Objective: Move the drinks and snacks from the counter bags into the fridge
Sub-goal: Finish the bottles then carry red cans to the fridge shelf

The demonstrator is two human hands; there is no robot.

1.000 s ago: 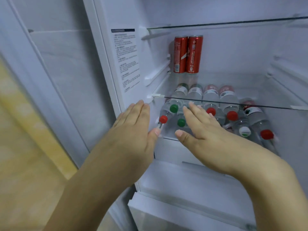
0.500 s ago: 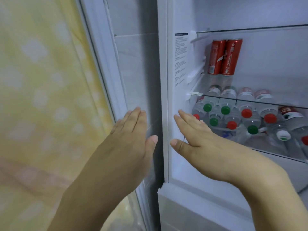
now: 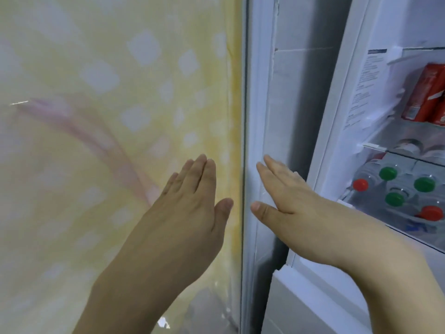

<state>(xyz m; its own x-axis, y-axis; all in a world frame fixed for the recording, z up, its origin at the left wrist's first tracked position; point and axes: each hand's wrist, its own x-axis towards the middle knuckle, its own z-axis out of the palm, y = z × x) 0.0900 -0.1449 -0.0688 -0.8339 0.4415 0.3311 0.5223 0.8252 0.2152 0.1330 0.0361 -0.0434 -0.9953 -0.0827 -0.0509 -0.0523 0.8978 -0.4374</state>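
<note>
Left hand [image 3: 190, 206]: flat, fingers straight, holding nothing, before the yellow patterned fridge door [image 3: 108, 116].
Right hand [image 3: 286, 201]: flat, holding nothing; clear plastic bottles with red and green caps [image 3: 395, 189] to its right.

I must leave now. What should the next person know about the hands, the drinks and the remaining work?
Left hand: flat, empty, before the yellow patterned surface.
Right hand: flat, empty, at the edge of the open fridge door.
In the fridge: red cans on the upper shelf, bottles with green and red caps lying below.
Done: these drinks are stored.
Left: no bags or snacks are in view; check the counter, then close the door.
</note>
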